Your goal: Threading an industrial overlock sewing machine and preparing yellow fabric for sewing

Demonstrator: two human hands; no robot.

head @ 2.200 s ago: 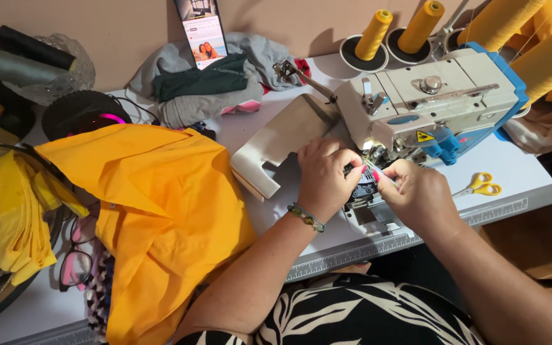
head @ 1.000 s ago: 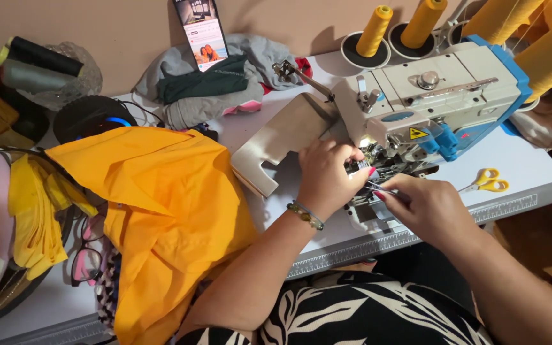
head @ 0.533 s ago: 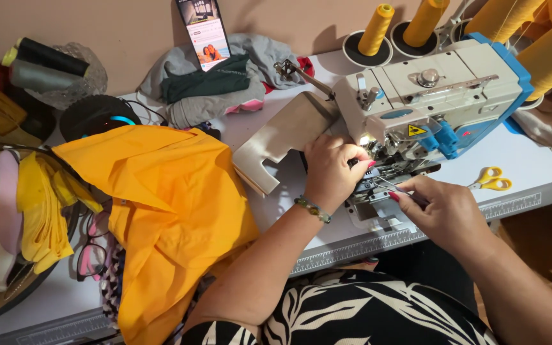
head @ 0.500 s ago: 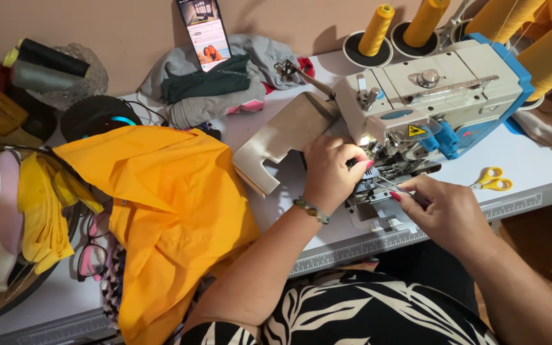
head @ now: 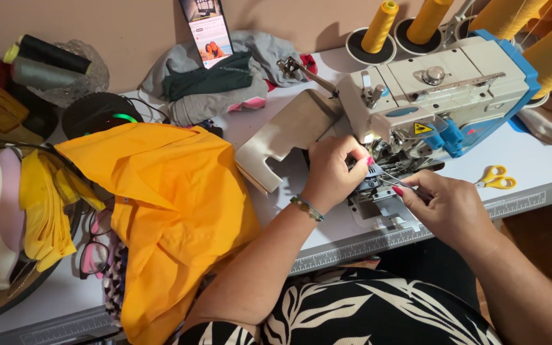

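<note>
A white and blue overlock sewing machine [head: 445, 89] stands on the white table [head: 531, 163]. My left hand [head: 332, 171] rests at the machine's open front under the needle area, with its fingers curled against the metal parts. What the fingertips grip is hidden. My right hand [head: 448, 207] is just right of it, pinching thin metal tweezers [head: 396, 182] whose tips point into the same area. A beige swing-out cover [head: 289, 137] lies open to the left of my left hand.
Yellow fabric [head: 167, 204] is heaped left of my arm. Yellow thread cones [head: 378, 27] stand behind the machine. Yellow-handled scissors [head: 498, 179] lie at the right. A phone [head: 207, 29] leans on the wall above grey clothes [head: 218, 83]. Glasses [head: 94, 249] lie lower left.
My right hand has drawn back to the right and down from my left hand, now holding the tweezers toward the machine. My left hand stays at the machine's front.
</note>
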